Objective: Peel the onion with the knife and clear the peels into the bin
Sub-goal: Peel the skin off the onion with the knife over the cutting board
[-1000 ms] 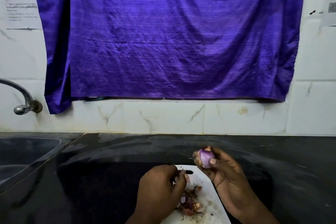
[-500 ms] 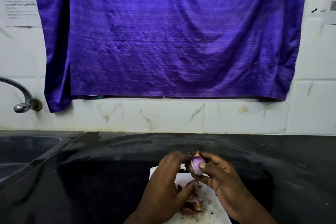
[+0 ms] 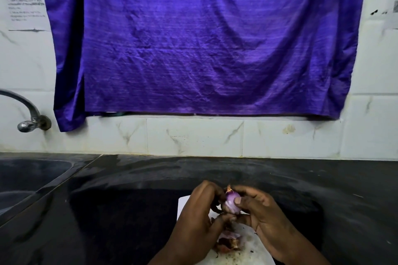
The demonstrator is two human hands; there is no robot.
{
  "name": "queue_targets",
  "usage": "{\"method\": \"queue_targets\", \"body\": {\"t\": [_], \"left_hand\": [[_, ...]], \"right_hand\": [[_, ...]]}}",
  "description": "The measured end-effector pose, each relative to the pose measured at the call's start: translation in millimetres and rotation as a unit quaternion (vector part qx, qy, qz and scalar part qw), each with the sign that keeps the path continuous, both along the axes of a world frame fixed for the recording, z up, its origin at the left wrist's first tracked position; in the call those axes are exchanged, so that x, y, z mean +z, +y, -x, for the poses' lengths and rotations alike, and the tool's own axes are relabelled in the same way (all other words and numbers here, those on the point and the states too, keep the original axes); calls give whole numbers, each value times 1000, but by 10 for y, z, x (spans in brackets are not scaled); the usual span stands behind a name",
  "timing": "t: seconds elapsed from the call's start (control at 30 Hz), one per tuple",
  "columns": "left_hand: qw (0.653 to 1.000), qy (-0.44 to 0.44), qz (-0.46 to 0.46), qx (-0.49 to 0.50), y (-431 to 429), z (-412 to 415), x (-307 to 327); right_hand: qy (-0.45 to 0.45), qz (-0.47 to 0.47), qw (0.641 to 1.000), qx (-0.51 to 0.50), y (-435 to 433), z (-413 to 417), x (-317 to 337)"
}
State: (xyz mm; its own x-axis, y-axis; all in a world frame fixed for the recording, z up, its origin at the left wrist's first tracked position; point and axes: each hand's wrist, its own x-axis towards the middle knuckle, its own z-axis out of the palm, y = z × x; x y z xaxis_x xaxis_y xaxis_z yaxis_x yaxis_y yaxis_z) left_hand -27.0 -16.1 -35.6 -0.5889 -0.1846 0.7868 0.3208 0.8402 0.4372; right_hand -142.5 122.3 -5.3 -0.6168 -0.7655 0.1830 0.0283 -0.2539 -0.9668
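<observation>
The small purple onion with glossy, mostly bare flesh (image 3: 232, 202) is held up just above the white plastic cutting board (image 3: 183, 206), at the near middle of the black stone worktop (image 3: 120, 200). The right hand (image 3: 261, 215) grasps it from the right, thumb pressed on its front face and the other fingers wrapped behind. The onion's long axis stands nearly upright, with a dry brownish tip pointing up and slightly far, and the root end down toward the board.

The left hand (image 3: 199, 217) comes in from the left, touching the onion's left and lower side, its fingers curled in a pinch there; whether it grips a flap of skin or the knife cannot be told, since no blade shows. So the onion lies right and slightly far of the left hand, and both hands are equally close, meeting on it. Any further strip would probably be pulled down along that upright axis, toward the root.

A heap of loose reddish-brown and pale purple onion peels (image 3: 228, 243) lies on the board under the hands. No bin is in view.

A white paper sheet with printed lines (image 3: 21, 2) hangs on the tiled wall at far left; its text is too blurred to read. No brands are visible.
</observation>
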Motion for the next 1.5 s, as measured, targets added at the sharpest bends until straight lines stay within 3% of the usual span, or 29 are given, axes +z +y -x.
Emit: {"method": "queue_targets", "body": {"t": [0.2, 0.4, 0.67, 0.83, 1.0, 1.2, 1.37, 1.5], "left_hand": [[999, 6, 39, 16, 20, -1, 7], [992, 39, 112, 28, 64, -3, 40], [993, 63, 91, 38, 40, 3, 22], [991, 69, 103, 49, 50, 8, 31], [990, 50, 120, 50, 80, -15, 29], [989, -13, 101, 103, 13, -45, 13], [990, 10, 82, 113, 24, -35, 14], [995, 6, 5, 95, 33, -25, 15]], "right_hand": [[-32, 31, 999, 0, -22, 3, -1], [-136, 81, 987, -30, -44, 85, -21], [-124, 86, 988, -8, -28, 48, 7], [-116, 95, 987, -57, -75, 51, -16], [-191, 181, 952, -155, -49, 241, -27], [-184, 160, 970, -13, -51, 157, -57], [-124, 149, 981, 25, -35, 127, -41], [-79, 113, 990, 38, -39, 121, -66]]}}
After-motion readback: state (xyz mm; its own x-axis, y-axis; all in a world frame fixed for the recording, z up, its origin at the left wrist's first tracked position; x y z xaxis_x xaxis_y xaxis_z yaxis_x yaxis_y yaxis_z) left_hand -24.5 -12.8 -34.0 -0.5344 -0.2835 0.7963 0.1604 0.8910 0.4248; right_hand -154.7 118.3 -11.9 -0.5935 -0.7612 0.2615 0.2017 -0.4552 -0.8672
